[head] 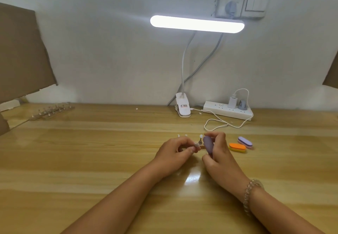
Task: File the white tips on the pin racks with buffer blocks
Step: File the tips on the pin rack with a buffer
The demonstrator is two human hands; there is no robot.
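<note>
- Fingers [191, 148] of left hand [173, 151] curled, pinching a small pale piece, seemingly a white tip [196, 144] on its pin, just above the worktop [109, 160].
- Fingers [216, 134] of right hand [219, 157] wrapped round a purple buffer block [208, 145], thumb side low, fingertips over its far end.
- Block's long axis running away from the body, slightly tilted, with one long face turned left toward the pinched tip.
- Tip just beside that face, to its left; cannot tell whether touching.
- Likely step: filing this one tip, with the block stroked along its own length against it. Right hand nearer, so probably the moving one, the left only steadying.
- Pin rack [202, 147] glimpsed as a low strip between the hands, mostly hidden. One upright pin with a pale cap [201, 136] just behind the block, two more caps [182, 135] beyond the left knuckles.
- Spare blocks to the right, near but apart: an orange block [237, 147] and a lilac block [245, 142], touching each other.
- Further racks [53, 112] far left at the back, well apart.
- Clip lamp [197, 24] lit overhead, power strip [227, 110] by the wall, bead bracelet [250, 195] on the right wrist.
</note>
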